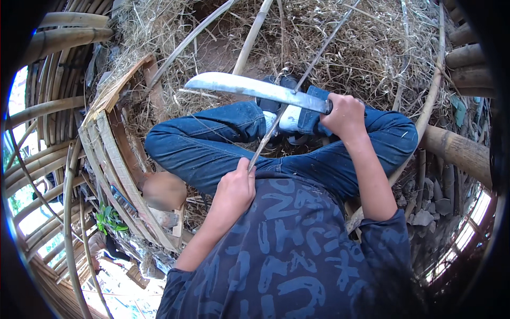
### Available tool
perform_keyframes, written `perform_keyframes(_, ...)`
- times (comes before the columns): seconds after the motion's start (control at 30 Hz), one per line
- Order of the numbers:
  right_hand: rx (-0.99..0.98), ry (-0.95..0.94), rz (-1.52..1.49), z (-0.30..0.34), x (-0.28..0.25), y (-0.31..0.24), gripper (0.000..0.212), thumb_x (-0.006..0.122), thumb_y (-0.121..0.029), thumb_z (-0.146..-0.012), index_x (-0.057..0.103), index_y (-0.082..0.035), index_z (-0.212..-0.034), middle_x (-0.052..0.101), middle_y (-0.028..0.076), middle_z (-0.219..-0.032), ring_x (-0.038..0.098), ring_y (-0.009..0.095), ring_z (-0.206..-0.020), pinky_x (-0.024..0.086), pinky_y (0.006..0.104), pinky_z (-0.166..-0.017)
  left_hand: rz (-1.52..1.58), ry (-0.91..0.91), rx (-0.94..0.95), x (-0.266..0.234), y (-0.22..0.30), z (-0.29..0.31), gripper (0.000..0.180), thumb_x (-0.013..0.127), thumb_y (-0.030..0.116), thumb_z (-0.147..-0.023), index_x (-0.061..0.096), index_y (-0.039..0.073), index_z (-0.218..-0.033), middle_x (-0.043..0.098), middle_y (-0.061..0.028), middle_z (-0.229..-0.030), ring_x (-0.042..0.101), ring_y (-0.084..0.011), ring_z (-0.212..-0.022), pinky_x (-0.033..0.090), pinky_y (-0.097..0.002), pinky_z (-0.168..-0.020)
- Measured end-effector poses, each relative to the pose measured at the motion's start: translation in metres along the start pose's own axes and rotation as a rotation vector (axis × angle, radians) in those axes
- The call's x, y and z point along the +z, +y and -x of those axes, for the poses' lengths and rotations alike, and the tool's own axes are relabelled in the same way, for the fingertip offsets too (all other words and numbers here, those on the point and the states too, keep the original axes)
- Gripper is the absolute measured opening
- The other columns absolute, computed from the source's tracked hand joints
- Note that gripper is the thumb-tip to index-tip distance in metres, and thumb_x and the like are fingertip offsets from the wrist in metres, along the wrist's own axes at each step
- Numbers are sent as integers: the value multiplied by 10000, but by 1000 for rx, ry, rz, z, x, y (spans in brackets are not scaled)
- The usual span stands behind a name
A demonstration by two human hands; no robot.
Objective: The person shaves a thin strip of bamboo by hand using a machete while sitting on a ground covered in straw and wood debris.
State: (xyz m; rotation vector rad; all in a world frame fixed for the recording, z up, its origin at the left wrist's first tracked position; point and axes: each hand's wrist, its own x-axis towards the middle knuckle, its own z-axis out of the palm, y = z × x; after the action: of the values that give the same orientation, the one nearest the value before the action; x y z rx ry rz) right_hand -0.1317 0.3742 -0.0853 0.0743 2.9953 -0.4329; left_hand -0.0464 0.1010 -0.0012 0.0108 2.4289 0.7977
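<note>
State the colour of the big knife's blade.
The blade is silvery grey, with bright pale glare toward its tip; it shows best in the head view.

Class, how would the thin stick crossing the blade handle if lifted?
The thin stick is probably light, being so slender. It looks fairly stiff, running straight from the left hand. Its length suggests it might wobble.
</note>
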Motion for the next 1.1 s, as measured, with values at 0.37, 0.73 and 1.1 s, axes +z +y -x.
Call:
perform_keyframes(0.37,-36,0,14,-3,-5,-7,298,723,-354,-685,695,-78,-792,675,179,-726,684,355,-723,550,456,-677,59,-8,-8,-3,1,4,151,477,144,-974,452,2,-933,571,-301,-700,565,-501,-727,410,-571,-619)
perform_keyframes(0.73,107,-56,122,-4,-13,10,191,666,-249,-743,691,-76,-820,687,180,-763,696,329,-764,547,463,-745,58,-1,18,0,-13,17,144,491,126,-956,454,-10,-930,578,-294,-681,578,-487,-701,432,-572,-607)
perform_keyframes(1.1,13,-164,-116,40,-7,-38,236,698,-282,-690,698,-72,-798,680,209,-771,675,383,-768,550,462,-753,41,33,27,7,-4,12,143,506,123,-946,467,-13,-922,581,-291,-667,586,-478,-680,446,-562,-611)
